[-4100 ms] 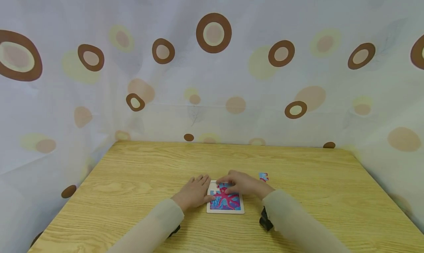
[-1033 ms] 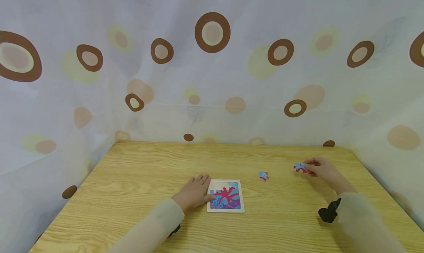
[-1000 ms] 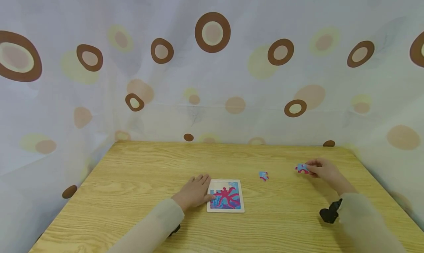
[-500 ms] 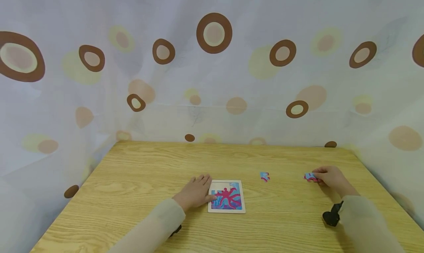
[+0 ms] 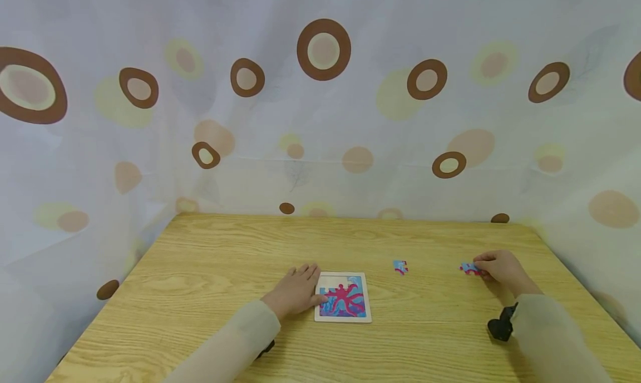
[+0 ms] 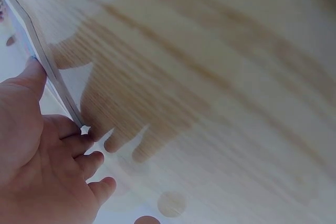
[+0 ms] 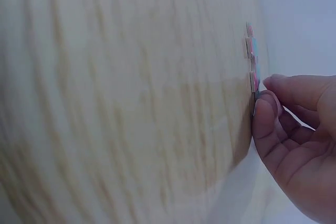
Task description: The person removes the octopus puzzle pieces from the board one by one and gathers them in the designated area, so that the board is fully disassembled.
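The wooden tray puzzle point(image 5: 368, 310) with a pink octopus picture lies flat on the table, its pale base bare along the upper left. My left hand point(image 5: 294, 294) rests at its left edge, thumb over the picture and fingers straight; the left wrist view shows the thumb point(image 6: 35, 74) on the tray's side. Off to the right, my right hand point(image 5: 506, 273) pinches a blue-and-pink puzzle piece point(image 5: 468, 269) between thumb and fingers. In the right wrist view this piece point(image 7: 253, 59) is seen edge-on, low against the table. My fingertips hide its near end.
Another blue-and-pink puzzle piece point(image 5: 400, 267) lies between the tray and my right hand. The wood-grain table point(image 5: 225, 249) ends at a patterned cloth point(image 5: 370, 121) hanging behind and at both sides. Dark wrist cameras point(image 5: 501, 324) sit under the sleeves.
My right hand was over the puzzle; it has carried a piece rightward, then lowered it to the table. Over the last half second it hardly moves. My left hand stays in place.
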Tool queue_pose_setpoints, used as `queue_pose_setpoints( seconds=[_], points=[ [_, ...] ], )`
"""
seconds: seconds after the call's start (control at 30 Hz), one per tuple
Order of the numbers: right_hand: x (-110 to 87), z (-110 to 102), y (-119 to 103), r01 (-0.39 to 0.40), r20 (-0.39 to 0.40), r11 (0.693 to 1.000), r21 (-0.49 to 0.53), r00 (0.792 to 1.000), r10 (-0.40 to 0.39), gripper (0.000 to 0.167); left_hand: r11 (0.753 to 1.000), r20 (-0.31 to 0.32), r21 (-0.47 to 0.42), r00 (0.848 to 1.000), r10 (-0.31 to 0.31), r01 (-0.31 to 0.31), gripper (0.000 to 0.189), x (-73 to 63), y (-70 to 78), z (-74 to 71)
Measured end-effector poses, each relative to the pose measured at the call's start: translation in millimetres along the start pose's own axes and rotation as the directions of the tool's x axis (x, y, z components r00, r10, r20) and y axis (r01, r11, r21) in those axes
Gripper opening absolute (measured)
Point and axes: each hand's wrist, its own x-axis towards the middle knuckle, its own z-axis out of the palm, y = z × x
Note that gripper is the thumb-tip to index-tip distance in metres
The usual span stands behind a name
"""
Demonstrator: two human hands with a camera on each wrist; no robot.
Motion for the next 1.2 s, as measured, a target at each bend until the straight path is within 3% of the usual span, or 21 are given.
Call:
queue_pose_setpoints(
  seconds=[0.13,0.3,0.53,0.83,1.07,1.2],
  points=[
    [-1.9,1,-4,0.007,0.008,1.0,-0.012,1.0,-0.007,0.031,1.0,0.001,0.003,1.0,0.001,-0.001,0.071,0.6,-0.6,0.9],
    [-2.7,5,-18,0.087,-0.002,0.987,-0.138,0.996,-0.088,0.036,1.0,0.0,0.011,1.0,0.002,-0.002,0.071,1.0,-0.9,2.2],
    [2.5,27,-59,0.225,0.012,0.962,-0.157,0.974,-0.225,0.038,1.0,-0.002,0.02,1.0,0.004,-0.004,0.071,-0.5,0.2,1.1],
    [7.3,83,-112,0.416,0.113,0.899,-0.14,0.908,-0.403,0.027,1.0,0.001,0.015,1.0,0.006,-0.006,0.071,0.2,0.0,0.3],
    [2.1,125,-135,0.527,0.223,0.844,-0.102,0.839,-0.497,0.022,1.0,0.008,0.008,1.0,0.006,-0.006,0.071,2.0,-1.7,2.2],
    [-1.7,144,-141,0.544,0.269,0.834,-0.095,0.821,-0.505,0.02,1.0,0.008,0.01,1.0,0.007,-0.007,0.071,2.5,-2.2,2.8]
  ],
)
